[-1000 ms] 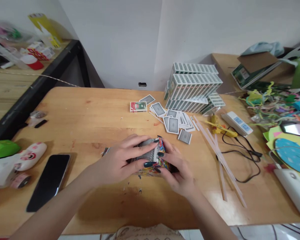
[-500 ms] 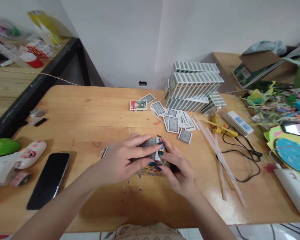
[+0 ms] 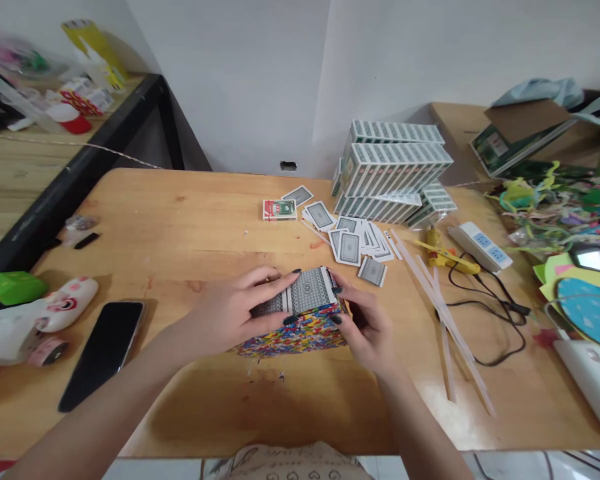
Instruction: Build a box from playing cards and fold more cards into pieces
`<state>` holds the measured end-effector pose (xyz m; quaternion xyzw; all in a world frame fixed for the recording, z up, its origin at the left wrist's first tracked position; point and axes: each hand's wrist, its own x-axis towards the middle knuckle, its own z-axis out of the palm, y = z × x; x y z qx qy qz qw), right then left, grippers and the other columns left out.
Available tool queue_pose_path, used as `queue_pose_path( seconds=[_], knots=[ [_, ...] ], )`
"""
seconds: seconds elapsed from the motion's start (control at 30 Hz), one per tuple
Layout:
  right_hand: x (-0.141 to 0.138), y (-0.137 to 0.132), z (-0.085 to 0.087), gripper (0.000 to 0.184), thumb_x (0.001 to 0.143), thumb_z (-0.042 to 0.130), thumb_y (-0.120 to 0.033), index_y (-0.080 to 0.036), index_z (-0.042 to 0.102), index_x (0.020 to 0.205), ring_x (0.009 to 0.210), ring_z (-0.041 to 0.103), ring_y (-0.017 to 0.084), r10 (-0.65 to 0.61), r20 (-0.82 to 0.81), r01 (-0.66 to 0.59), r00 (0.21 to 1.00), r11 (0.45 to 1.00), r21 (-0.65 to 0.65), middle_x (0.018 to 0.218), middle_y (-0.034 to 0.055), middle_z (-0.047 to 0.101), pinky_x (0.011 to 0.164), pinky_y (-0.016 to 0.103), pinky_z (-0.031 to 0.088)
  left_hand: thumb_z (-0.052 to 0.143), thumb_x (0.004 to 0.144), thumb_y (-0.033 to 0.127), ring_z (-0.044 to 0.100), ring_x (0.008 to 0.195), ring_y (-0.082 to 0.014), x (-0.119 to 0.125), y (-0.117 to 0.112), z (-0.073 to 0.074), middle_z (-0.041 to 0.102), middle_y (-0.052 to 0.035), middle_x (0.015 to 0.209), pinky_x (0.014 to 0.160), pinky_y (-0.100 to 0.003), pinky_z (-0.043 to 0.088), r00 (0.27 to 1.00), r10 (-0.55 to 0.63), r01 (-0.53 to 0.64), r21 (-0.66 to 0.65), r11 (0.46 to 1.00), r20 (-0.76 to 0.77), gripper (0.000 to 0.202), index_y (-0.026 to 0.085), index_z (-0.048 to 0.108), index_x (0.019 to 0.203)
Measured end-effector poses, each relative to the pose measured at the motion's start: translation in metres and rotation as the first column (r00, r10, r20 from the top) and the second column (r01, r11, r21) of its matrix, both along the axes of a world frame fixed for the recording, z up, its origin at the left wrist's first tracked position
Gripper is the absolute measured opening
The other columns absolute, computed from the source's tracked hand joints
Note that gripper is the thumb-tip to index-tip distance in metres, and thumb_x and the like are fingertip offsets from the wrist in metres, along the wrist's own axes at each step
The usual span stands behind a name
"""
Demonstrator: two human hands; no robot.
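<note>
Both my hands hold a small box-like piece (image 3: 300, 320) in the middle of the wooden table (image 3: 180, 233). Its top is made of playing cards with grey patterned backs, and its side is covered in multicoloured speckles. My left hand (image 3: 233, 313) grips it from the left, fingers laid over the card top and thumb on the front. My right hand (image 3: 365, 327) clasps its right end, fingertips pressed to the edge. The piece is tilted, its coloured side facing me.
Loose playing cards (image 3: 353, 241) and a card pack (image 3: 279, 209) lie behind the piece, with stacked card boxes (image 3: 393, 170) further back. Glue sticks (image 3: 437, 293), a yellow glue gun (image 3: 447, 257) and a power strip (image 3: 480, 245) sit right. A black phone (image 3: 103, 353) lies left.
The piece has been turned and lifted a little, so its card top and speckled side now show. My left fingers have slid back off the top.
</note>
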<state>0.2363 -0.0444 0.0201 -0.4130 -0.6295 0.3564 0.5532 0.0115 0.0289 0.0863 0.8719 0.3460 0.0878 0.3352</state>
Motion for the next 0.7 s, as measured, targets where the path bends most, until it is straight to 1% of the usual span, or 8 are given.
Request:
queue_pose_path(
  seconds=[0.17, 0.33, 0.47, 0.6, 0.7],
  knots=[
    [-0.0023, 0.0004, 0.0023, 0.03, 0.082, 0.052, -0.017, -0.025, 0.049, 0.111, 0.121, 0.041, 0.026, -0.014, -0.006, 0.014, 1.0, 1.0, -0.015, 0.13, 0.0101, 0.047, 0.097, 0.046, 0.038, 0.043, 0.085, 0.036, 0.051, 0.1, -0.0177, 0.0011, 0.0007, -0.0037, 0.047, -0.0064, 0.118, 0.084, -0.031, 0.044, 0.999, -0.024, 0.025, -0.031, 0.999, 0.045, 0.045, 0.027, 0.039, 0.129],
    [-0.004, 0.0009, 0.0052, 0.031, 0.081, 0.053, -0.017, -0.025, 0.05, 0.111, 0.121, 0.042, 0.026, -0.002, -0.013, 0.002, 1.0, 1.0, -0.011, 0.13, 0.0101, 0.046, 0.097, 0.047, 0.038, 0.045, 0.084, 0.035, 0.051, 0.097, -0.0171, 0.0003, 0.0017, -0.0034, 0.048, -0.0054, 0.115, 0.081, -0.031, 0.045, 0.996, -0.007, 0.011, -0.052, 0.999, 0.089, 0.044, 0.029, 0.041, 0.128],
    [-0.0051, 0.0005, 0.0057, 0.029, 0.081, 0.054, -0.018, -0.025, 0.051, 0.109, 0.12, 0.043, 0.026, -0.015, 0.003, 0.015, 1.0, 1.0, -0.021, 0.129, 0.0108, 0.048, 0.096, 0.047, 0.039, 0.047, 0.084, 0.034, 0.052, 0.094, -0.0163, -0.0019, 0.0018, -0.0063, 0.049, -0.0049, 0.113, 0.081, -0.03, 0.045, 0.994, -0.01, 0.018, -0.065, 0.998, 0.112, 0.046, 0.029, 0.04, 0.128],
    [-0.0052, -0.0011, 0.0056, 0.03, 0.081, 0.054, -0.017, -0.025, 0.05, 0.11, 0.12, 0.042, 0.026, -0.006, -0.008, 0.006, 1.0, 1.0, -0.028, 0.129, 0.0105, 0.047, 0.097, 0.048, 0.037, 0.047, 0.084, 0.034, 0.052, 0.094, -0.0162, -0.0019, 0.0022, -0.0097, 0.048, -0.0045, 0.111, 0.082, -0.03, 0.044, 0.992, -0.016, 0.024, -0.066, 0.998, 0.122, 0.047, 0.03, 0.038, 0.129],
    [-0.0039, -0.0019, 0.0042, 0.031, 0.081, 0.054, -0.016, -0.025, 0.05, 0.11, 0.121, 0.041, 0.026, 0.009, -0.033, -0.01, 0.999, 0.999, -0.038, 0.13, 0.0101, 0.047, 0.098, 0.047, 0.037, 0.047, 0.084, 0.035, 0.05, 0.097, -0.0162, 0.0025, 0.0006, -0.0088, 0.048, -0.0046, 0.11, 0.083, -0.03, 0.044, 0.992, -0.023, 0.032, -0.073, 0.997, 0.126, 0.047, 0.029, 0.037, 0.13]
  ],
)
